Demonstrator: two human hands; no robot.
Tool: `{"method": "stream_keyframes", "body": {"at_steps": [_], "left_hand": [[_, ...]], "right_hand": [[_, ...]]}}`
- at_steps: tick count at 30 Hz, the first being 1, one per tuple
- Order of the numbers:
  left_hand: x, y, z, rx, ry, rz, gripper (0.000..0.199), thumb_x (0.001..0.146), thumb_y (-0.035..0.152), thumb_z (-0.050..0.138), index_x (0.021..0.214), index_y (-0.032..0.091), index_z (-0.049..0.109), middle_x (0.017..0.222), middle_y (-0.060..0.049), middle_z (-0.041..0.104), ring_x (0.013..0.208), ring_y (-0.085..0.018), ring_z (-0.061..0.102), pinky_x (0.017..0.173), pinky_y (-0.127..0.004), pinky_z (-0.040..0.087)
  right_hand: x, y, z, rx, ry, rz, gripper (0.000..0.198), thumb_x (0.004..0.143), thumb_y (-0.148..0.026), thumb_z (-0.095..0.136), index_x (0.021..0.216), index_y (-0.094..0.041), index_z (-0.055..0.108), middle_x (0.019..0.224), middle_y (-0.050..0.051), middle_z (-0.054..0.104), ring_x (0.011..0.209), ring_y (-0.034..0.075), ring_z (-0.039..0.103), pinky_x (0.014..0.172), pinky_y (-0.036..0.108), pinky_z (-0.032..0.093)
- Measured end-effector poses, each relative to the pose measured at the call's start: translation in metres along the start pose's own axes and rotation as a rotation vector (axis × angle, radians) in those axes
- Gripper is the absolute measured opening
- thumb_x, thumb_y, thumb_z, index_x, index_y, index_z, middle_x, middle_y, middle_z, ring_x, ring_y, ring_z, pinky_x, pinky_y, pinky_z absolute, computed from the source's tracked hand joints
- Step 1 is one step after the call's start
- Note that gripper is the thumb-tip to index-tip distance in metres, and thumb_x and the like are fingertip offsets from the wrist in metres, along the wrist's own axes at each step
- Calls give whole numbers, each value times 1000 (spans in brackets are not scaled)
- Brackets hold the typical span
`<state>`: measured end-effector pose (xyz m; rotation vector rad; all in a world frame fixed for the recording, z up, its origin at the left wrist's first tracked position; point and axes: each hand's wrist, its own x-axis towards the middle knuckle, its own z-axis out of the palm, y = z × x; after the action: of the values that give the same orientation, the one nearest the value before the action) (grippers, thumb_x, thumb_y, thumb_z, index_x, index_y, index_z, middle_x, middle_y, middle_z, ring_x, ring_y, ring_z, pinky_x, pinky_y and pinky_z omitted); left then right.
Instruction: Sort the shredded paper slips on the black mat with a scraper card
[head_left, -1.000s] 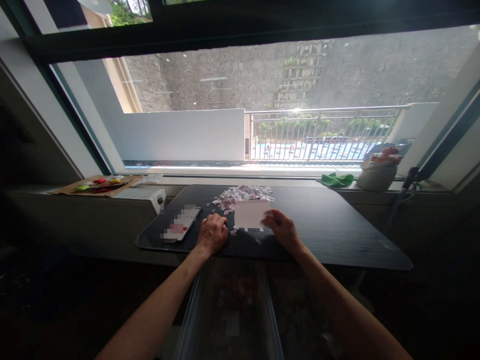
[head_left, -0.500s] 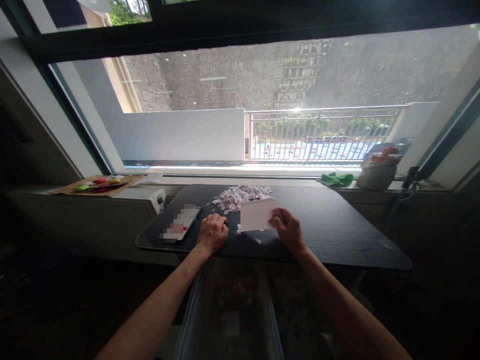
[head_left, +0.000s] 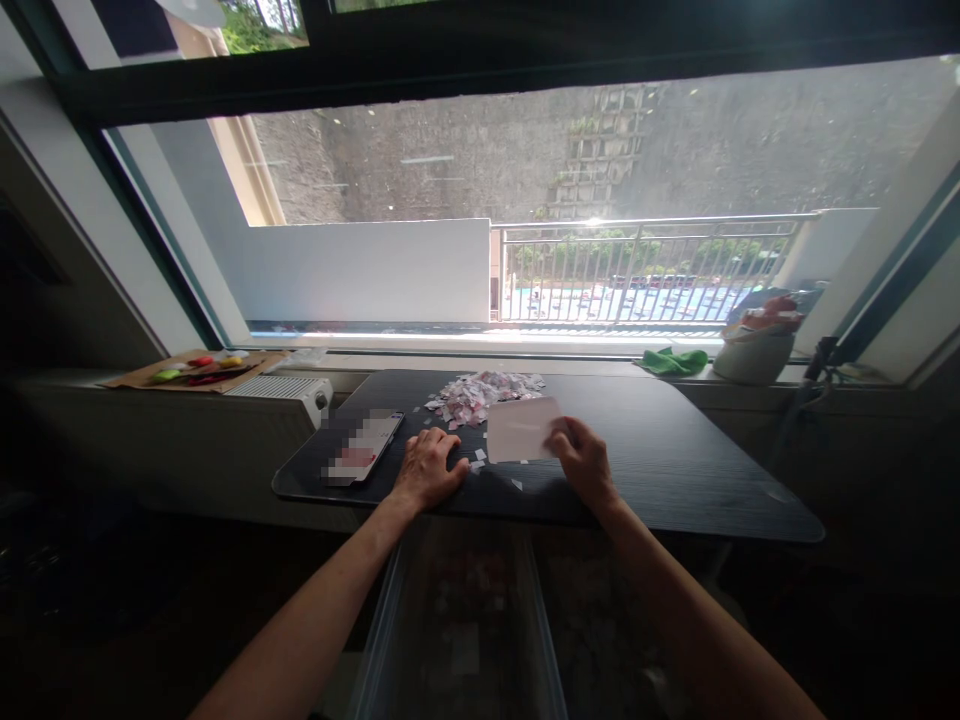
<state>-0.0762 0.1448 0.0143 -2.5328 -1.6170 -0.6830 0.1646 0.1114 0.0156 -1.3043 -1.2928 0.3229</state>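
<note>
White sheet [head_left: 521, 430]: held off the black table [head_left: 675, 450] by its right edge, tilted, roughly at the table's centre. No tear visible in it.
Right hand [head_left: 581, 460]: fingers closed, pinching the sheet's right edge; sheet sits at its 9 o'clock.
Left hand [head_left: 429, 470]: palm down on the table, fingers loosely spread and curled, holding nothing that I can see. A few stray bits touch or sit just beside its fingertips at 1 o'clock.
Scrap pile [head_left: 484, 388]: white and pink paper bits heaped at 12 o'clock of the hands, just beyond the sheet's far edge.
Loose bits [head_left: 478, 460]: a handful scattered between the two hands, under the sheet's left corner.
Phone [head_left: 364, 447]: flat on the table at 9 o'clock of the left hand, near but apart.
Clear bin [head_left: 457, 630]: below the table's near edge at 6 o'clock, looks like paper scraps inside; too dim to be sure.
Sill items: white heater [head_left: 281, 390] at 10 o'clock, green cloth [head_left: 675, 360] and white pot [head_left: 754, 350] at 2 o'clock, well apart from the hands.
Progress (judgement): a good pile is already shredded, so the work looks well underway; this sheet is still whole, and the loose bits are not gathered.
</note>
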Motion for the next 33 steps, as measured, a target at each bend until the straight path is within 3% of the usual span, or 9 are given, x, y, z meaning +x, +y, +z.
{"method": "stream_keyframes", "body": {"at_steps": [5,9,12,18,24,33], "left_hand": [[0,2,-1,23,41,-18,27,82,35,49,97,19,63,99,-8,61,98,-24,53,91,-39,38],[0,2,0,30,64,-19,26,84,33,45,95,19,64,98,-9,62,96,-24,53,89,-40,39],[-1,2,0,39,69,-21,24,84,32,44,93,20,64,97,-8,62,95,-23,53,88,-39,39],[0,3,0,43,76,-34,23,85,31,44,92,21,63,96,-7,62,95,-23,54,88,-38,40],[0,4,0,60,60,-39,24,85,29,43,94,19,64,98,-9,62,96,-23,54,88,-38,40],[0,2,2,83,64,-55,26,87,25,40,96,19,63,98,-9,62,96,-23,54,89,-38,38]], "right_hand": [[-5,1,-33,-107,60,108,28,70,-32,49,85,-17,66,69,3,66,63,18,57,60,29,46],[-25,-2,-46,-84,16,155,27,70,-34,51,85,-17,67,69,3,68,62,19,60,57,28,47],[-39,-9,-43,58,-92,180,29,72,-36,53,89,-17,67,75,5,71,66,20,64,58,29,51],[-44,-11,-42,132,-48,243,31,69,-40,59,89,-16,67,75,7,72,68,22,67,62,31,54],[-50,-8,-40,198,-175,275,36,68,-44,62,90,-16,68,79,7,73,71,22,67,63,31,54],[-24,-9,-20,160,-126,184,35,71,-41,59,93,-15,66,82,9,73,72,22,67,67,34,54]]}}
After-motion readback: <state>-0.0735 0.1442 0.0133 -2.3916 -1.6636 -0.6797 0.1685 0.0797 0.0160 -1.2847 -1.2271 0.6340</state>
